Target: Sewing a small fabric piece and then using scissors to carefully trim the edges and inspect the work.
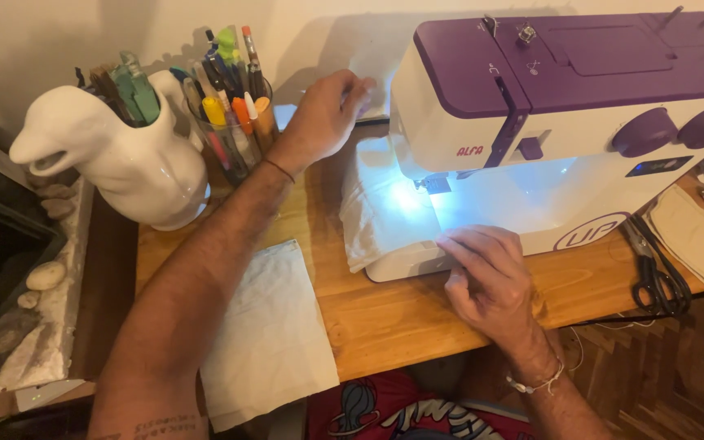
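White cloth (380, 216) lies under sewing machine (564, 122) needle, unstitched as far as visible; right hand (486, 281) flat, fingers together, pressing it, left hand (323, 114) loosely curled behind the machine.

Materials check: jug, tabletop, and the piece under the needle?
Jug: glazed ceramic by the look, white and glossy with soft highlights. Tabletop: wood, visible grain and plank seams, light satin varnish. Piece under the needle: woven fabric, off-white and matte, folded with soft creases; fibre type can't be told. The right hand rests on its near edge.
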